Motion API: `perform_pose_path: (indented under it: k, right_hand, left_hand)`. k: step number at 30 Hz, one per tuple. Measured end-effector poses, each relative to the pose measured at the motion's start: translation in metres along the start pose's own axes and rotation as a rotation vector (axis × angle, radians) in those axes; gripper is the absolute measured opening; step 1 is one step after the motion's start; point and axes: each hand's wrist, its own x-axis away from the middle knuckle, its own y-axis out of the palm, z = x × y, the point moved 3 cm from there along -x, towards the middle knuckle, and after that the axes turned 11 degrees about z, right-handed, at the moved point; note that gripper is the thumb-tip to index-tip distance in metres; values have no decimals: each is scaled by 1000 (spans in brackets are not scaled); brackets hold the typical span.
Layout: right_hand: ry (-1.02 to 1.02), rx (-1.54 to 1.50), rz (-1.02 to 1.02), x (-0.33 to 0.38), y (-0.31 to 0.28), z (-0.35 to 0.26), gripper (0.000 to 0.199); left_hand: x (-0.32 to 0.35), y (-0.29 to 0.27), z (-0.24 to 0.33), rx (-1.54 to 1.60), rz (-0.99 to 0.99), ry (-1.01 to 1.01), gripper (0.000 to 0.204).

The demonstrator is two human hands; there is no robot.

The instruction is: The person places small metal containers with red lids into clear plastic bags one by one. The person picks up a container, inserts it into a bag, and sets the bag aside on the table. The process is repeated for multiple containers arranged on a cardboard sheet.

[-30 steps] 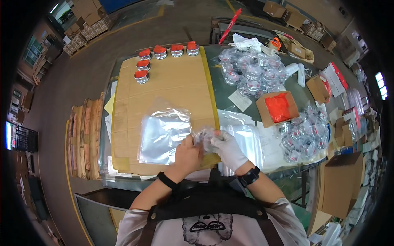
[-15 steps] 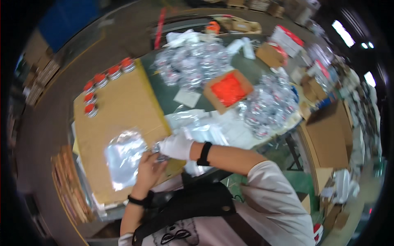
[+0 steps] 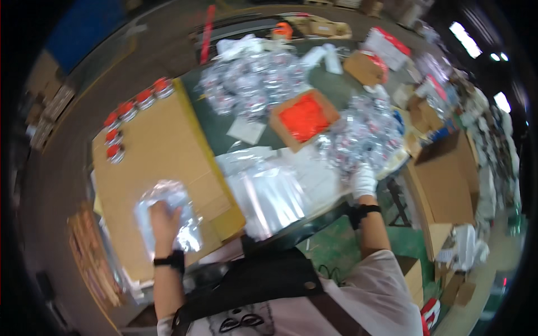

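My bare left hand (image 3: 163, 223) lies over a clear plastic bag (image 3: 191, 231) on the cardboard sheet (image 3: 151, 143). Its thumb stands apart from the fingers, whose tips are blurred against the shiny film. Far to the right, my right hand (image 3: 363, 182), in a white glove, reaches into the near edge of a heap of clear plastic-wrapped pieces (image 3: 364, 134). The glove's fingertips are lost among the wrapping, so I cannot tell what they grip.
Several red-topped clear jars (image 3: 128, 111) line the cardboard's far left corner. Flat clear bags (image 3: 272, 199) lie at the table's middle front. Beyond are a carton (image 3: 276, 120) holding red pieces (image 3: 304, 117) and another wrapped heap (image 3: 246, 84). An open carton (image 3: 448, 179) stands right.
My hands, earlier together over a small clear thing at the cardboard's near edge, have parted. The left went left onto the plastic bag; the right swung right to the wrapped heap.
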Motion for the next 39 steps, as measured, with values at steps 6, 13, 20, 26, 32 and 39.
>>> perform_pose_path:
  k: [6,13,20,26,32,39]
  right_hand:
    - [170,-1206,-80,20,-112,-202,23]
    - [-451,-1224,-902,109,-117,-462,39]
    - [-771,-1456,-1240,78,-147,-562,28]
    - [-1106,-769,-218,24,-92,-764,26]
    - [-929,-575,-304,30,-57,-819,21]
    - [-727,-1207,-1071,46,-164,-650,27]
  left_hand:
    - [-13,-14,6,256,-43,-373,15]
    - [-6,-51,41,538,-75,-635,11]
    - [9,-139,-39,833,586,-988,16]
    - [-25,-238,-23,-197,312,-646,9]
    - [-16,-199,-55,-191,193,-714,13]
    - [-3,-66,-18,147,-297,-552,20]
